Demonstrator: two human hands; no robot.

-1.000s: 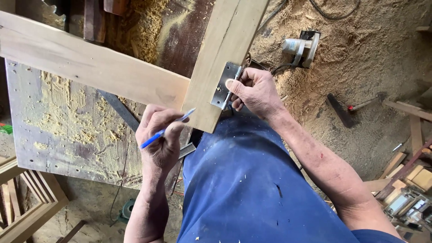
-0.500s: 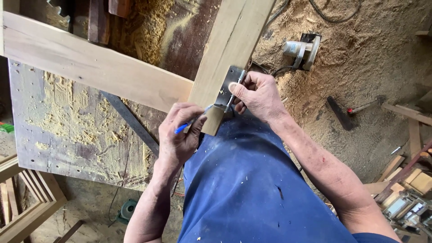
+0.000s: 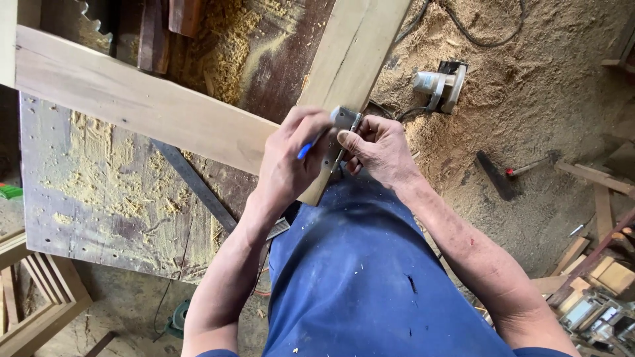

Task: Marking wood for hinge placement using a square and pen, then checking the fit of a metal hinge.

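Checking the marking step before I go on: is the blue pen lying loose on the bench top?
No: the blue pen is gripped in the left hand, over the grey metal hinge plate on the pale wooden board.

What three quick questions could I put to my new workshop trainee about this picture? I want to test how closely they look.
1. True or false: the left hand holds a blue pen.
2. What does the right hand press against the plank? A) a metal plate B) a chisel C) a sanding block
3. Fill in: the power tool lies on the ______-covered floor.

Key: 1 true; 2 A, the metal plate; 3 sawdust.
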